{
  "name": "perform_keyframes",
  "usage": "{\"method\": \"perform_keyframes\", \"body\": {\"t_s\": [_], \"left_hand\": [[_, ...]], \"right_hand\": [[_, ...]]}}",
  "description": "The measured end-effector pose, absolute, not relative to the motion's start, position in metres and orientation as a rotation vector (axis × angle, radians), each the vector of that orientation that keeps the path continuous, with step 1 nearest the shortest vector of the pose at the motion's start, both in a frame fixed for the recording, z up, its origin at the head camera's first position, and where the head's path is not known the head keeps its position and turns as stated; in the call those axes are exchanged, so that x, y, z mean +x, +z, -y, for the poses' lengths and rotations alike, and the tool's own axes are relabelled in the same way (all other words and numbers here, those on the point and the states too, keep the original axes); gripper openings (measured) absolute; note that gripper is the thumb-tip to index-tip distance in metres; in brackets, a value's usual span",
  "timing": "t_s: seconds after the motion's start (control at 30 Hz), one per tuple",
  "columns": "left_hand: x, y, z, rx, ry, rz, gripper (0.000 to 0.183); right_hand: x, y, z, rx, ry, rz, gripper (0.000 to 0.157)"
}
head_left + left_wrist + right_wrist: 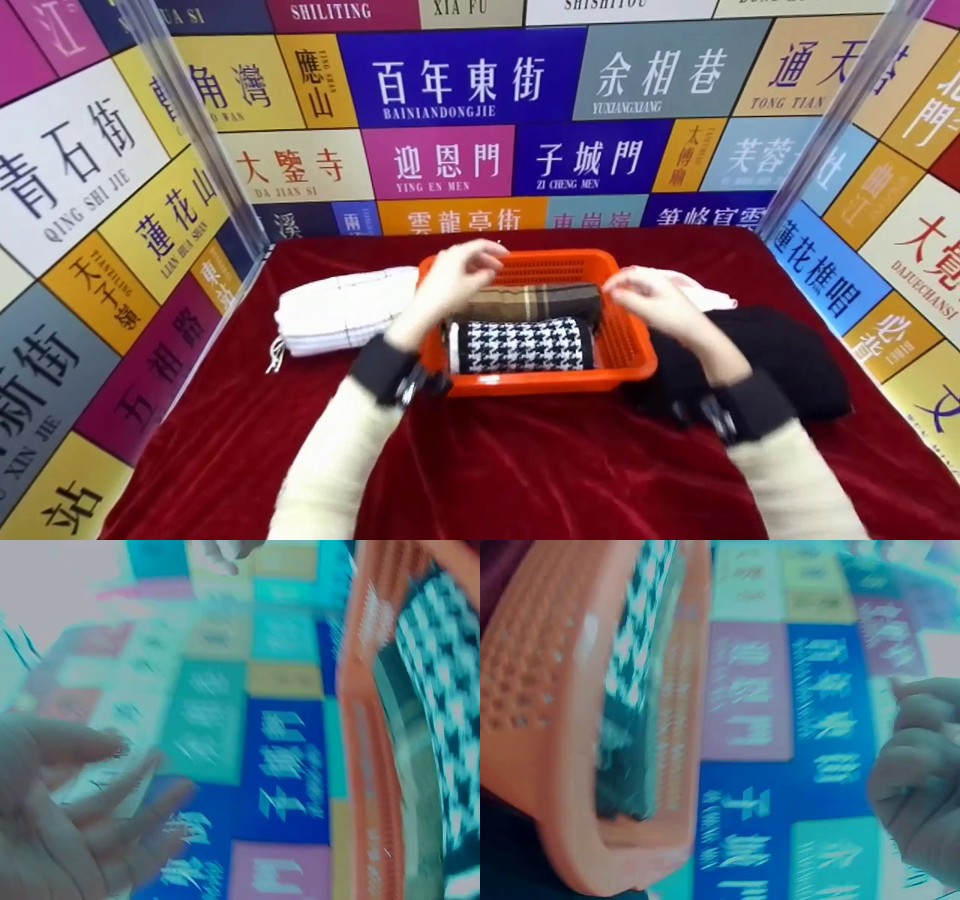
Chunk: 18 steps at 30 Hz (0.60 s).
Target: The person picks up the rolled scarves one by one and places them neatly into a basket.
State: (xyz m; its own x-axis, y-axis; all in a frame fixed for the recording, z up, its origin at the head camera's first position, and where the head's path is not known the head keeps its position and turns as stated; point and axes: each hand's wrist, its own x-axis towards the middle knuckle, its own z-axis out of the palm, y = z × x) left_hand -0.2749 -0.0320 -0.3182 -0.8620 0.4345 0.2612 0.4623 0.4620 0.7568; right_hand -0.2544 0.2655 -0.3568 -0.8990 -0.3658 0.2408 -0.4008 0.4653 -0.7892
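Note:
An orange-red plastic basket (555,384) stands in the middle, holding two rolled cloths. The front roll (521,345) has a black-and-white houndstooth pattern. Behind it lies a brown and dark plaid roll (536,301). My left hand (457,281) hovers over the basket's left side, holding nothing; in the left wrist view its fingers (142,829) are spread. Raised by the right rim, my right hand (667,300) is empty too, its fingers (915,757) loosely bent in the right wrist view. Both wrist views show the basket's side walls beside the hands.
A white checked cloth (349,311) with a tasselled edge lies folded left of the basket. Black fabric (780,367) lies to the right, with a white and pink cloth (701,291) behind it. Dark red velvet (525,465) covers the table; sign-printed panels (450,82) enclose it.

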Motion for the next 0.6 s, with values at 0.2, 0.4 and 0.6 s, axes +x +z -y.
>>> {"method": "perform_keyframes", "body": {"t_s": [0.2, 0.4, 0.6], "left_hand": [[-0.217, -0.351, 0.047, -1.581, -1.164, 2.229, 0.021], [-0.183, -0.391, 0.07, -1.885, -0.809, 2.684, 0.036], [-0.166, -0.421, 0.096, -1.777, -0.503, 3.294, 0.053]], "right_hand": [[-0.199, -0.382, -0.266, 1.187, 1.172, 2.506, 0.022], [-0.189, -0.419, -0.315, 1.33, 0.946, 2.72, 0.025], [-0.196, -0.437, -0.388, 0.804, 0.715, 2.688, 0.018]]}}
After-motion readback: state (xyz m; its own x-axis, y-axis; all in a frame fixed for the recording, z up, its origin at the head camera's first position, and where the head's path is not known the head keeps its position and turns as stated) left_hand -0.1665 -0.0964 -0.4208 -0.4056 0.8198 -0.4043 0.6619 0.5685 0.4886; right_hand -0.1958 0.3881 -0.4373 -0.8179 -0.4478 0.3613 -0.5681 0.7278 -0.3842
